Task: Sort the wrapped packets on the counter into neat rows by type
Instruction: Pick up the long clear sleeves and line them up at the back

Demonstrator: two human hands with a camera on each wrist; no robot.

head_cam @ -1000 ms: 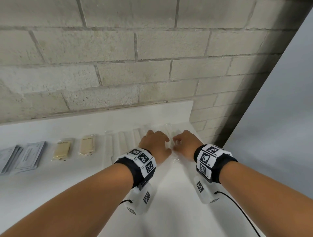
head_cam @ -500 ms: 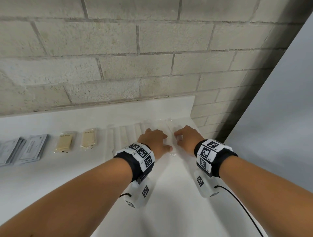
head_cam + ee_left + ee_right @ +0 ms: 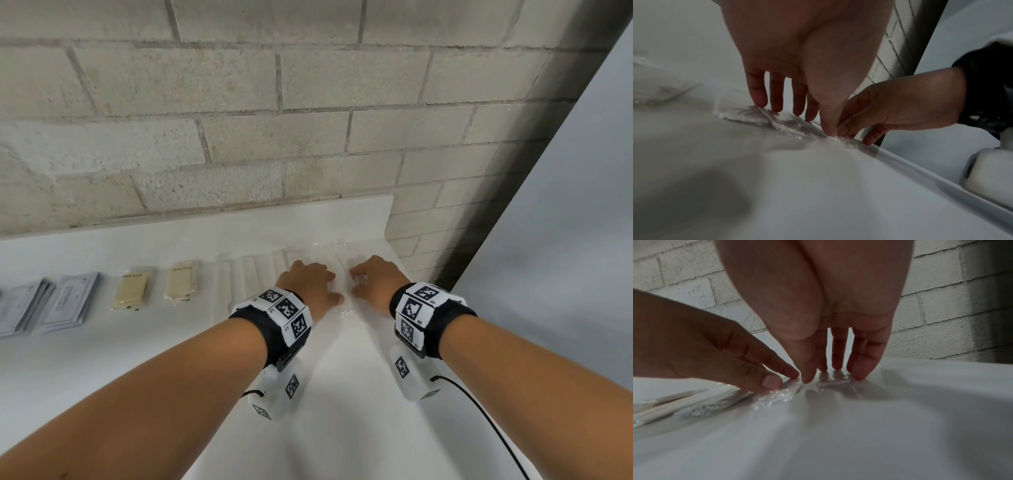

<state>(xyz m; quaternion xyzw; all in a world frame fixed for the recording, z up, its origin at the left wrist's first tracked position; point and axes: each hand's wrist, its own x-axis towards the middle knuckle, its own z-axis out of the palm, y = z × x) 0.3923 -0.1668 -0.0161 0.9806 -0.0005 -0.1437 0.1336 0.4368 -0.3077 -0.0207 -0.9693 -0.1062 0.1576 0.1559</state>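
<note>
Clear-wrapped white stick packets (image 3: pixel 246 274) lie side by side on the white counter (image 3: pixel 342 394), near the wall. My left hand (image 3: pixel 308 284) rests on the right end of that row. Its straight fingertips (image 3: pixel 777 108) and thumb press a crinkled clear wrapper (image 3: pixel 740 110) flat. Just to the right, my right hand (image 3: pixel 373 281) presses down another clear packet (image 3: pixel 830 382) with straight fingers (image 3: pixel 859 373). The two thumbs almost touch. Left of the sticks lie two yellow soap packets (image 3: pixel 132 289) (image 3: pixel 181 281), then grey sachets (image 3: pixel 68 301) in overlapping stacks.
A block wall (image 3: pixel 274 137) rises right behind the counter. The counter's right edge (image 3: pixel 941 181) runs close beside my right hand, with a grey panel (image 3: pixel 565 240) beyond it. Bare counter stretches toward me under both forearms.
Both hands stay on the clear packets at the row's right end and have shifted only slightly. The head camera has tilted a little.
</note>
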